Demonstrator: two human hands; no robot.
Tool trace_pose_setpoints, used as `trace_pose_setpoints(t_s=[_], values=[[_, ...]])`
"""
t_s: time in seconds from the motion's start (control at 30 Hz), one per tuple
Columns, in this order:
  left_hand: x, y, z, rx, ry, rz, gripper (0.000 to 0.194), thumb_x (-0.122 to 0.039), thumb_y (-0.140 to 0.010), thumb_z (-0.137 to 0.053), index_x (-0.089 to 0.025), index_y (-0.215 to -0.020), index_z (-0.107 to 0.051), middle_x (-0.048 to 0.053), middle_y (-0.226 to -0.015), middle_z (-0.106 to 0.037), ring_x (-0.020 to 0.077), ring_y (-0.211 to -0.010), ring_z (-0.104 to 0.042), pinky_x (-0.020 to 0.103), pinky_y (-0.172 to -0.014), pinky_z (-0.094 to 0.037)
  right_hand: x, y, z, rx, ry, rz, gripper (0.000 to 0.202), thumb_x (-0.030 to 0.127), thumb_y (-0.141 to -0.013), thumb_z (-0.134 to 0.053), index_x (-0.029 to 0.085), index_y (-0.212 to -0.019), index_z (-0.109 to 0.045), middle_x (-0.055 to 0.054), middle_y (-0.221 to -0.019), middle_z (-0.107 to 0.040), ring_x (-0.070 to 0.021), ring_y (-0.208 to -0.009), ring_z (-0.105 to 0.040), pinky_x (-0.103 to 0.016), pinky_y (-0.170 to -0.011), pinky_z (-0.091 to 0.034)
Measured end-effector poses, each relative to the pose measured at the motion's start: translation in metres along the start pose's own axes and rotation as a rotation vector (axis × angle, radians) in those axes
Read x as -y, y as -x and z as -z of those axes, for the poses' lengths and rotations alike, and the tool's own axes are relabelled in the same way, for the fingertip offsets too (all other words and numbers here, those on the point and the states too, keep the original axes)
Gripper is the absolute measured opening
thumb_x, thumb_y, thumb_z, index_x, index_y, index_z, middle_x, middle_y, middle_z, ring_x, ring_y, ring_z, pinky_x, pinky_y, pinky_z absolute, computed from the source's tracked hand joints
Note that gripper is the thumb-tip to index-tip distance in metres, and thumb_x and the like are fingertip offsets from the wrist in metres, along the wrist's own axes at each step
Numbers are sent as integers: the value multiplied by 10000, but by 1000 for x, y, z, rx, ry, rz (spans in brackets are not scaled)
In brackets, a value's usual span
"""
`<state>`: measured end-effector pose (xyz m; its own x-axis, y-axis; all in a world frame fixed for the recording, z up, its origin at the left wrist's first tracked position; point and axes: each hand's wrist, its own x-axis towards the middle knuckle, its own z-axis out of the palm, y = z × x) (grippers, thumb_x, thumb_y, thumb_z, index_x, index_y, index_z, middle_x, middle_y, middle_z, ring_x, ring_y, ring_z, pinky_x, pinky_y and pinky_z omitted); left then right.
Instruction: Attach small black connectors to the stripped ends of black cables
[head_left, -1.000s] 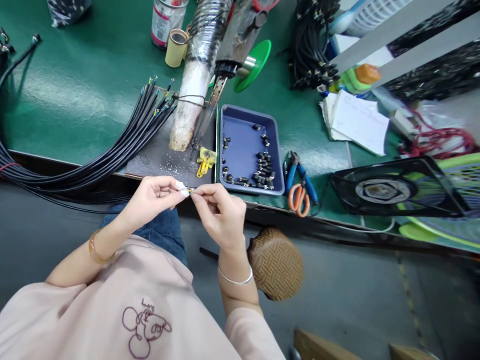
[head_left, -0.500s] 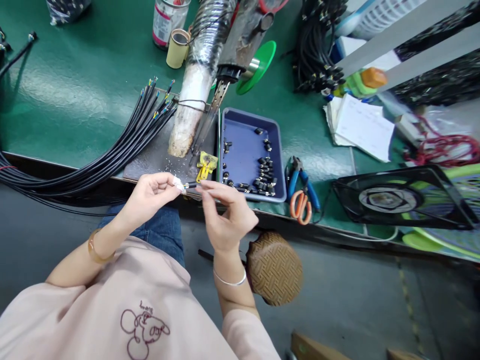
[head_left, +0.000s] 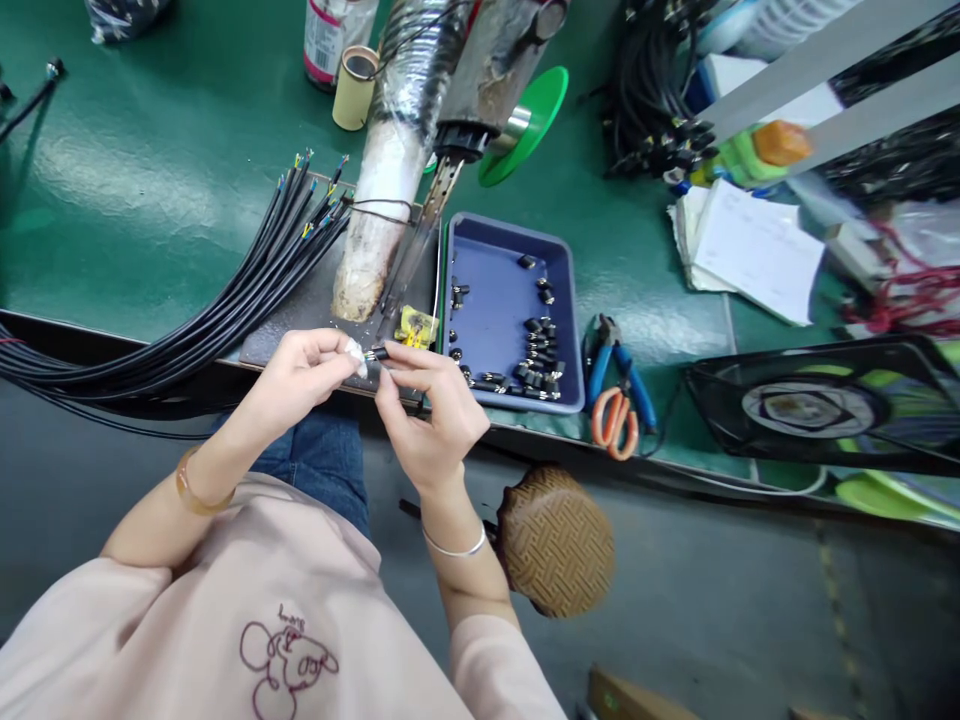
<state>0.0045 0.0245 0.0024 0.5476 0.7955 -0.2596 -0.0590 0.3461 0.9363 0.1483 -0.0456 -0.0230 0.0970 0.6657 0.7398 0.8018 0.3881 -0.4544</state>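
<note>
Green bench point(head_left: 150, 200): blue tray point(head_left: 495, 300), black cables point(head_left: 225, 310) nearby.

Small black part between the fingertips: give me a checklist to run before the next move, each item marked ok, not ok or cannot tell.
1. Small black part pinched by both hands: ok, left hand and right hand meet on it.
2. White piece at the left fingertips held firmly: cannot tell.
3. More parts in the blue tray: ok, many lie loose along its near side.
4. Black cables lie on the bench beside the hands: ok.
5. Blue pliers and orange scissors apart from the hands: ok.
</note>
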Motion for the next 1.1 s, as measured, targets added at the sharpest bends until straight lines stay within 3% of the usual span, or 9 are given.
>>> trace_pose_setpoints(t_s=[0.4, 0.8, 1.0, 1.1], values=[[-9, -5, -5, -34, -7, -56, 198, -259, -718, -665, -164, -608, -531, -105, -450, -328, 28, -415, -262, 205, -429, -207, -3, -8, -1, -12, -24, -17, 154, 75, -853, -692, 214, -845, -626, -45, -963, -779, -175, -895, -757, -304, -791, -616], [-8, -5, -1, -5, -6, -14, 204, -256, -698, -652, -176, -592, -497, -102, -450, -319, 26, -404, -245, 201, -417, -184, -1, -5, 2, 40, -27, 10, 180, 72, -851, -663, 233, -829, -585, -67, -1049, -773, -167, -886, -760, -286, -742, -654], [-8, -1, -2, 22, -56, -36, 161, -255, -724, -618, -165, -627, -527, -96, -490, -328, 29, -424, -242, 207, -437, -192, -2, -3, 5, 41, -43, -14, 174, 78, -870, -665, 229, -865, -578, -54, -977, -781, -173, -896, -767, -300, -758, -642], [-5, 3, -2, 22, -118, -50, 184, -264, -757, -616, -160, -639, -518, -73, -539, -359, 43, -486, -279, 207, -481, -221, -3, 4, 7, -17, -148, -112, 134, 112, -917, -626, 232, -962, -590, -28, -933, -775, -158, -804, -766, -268, -634, -623]])
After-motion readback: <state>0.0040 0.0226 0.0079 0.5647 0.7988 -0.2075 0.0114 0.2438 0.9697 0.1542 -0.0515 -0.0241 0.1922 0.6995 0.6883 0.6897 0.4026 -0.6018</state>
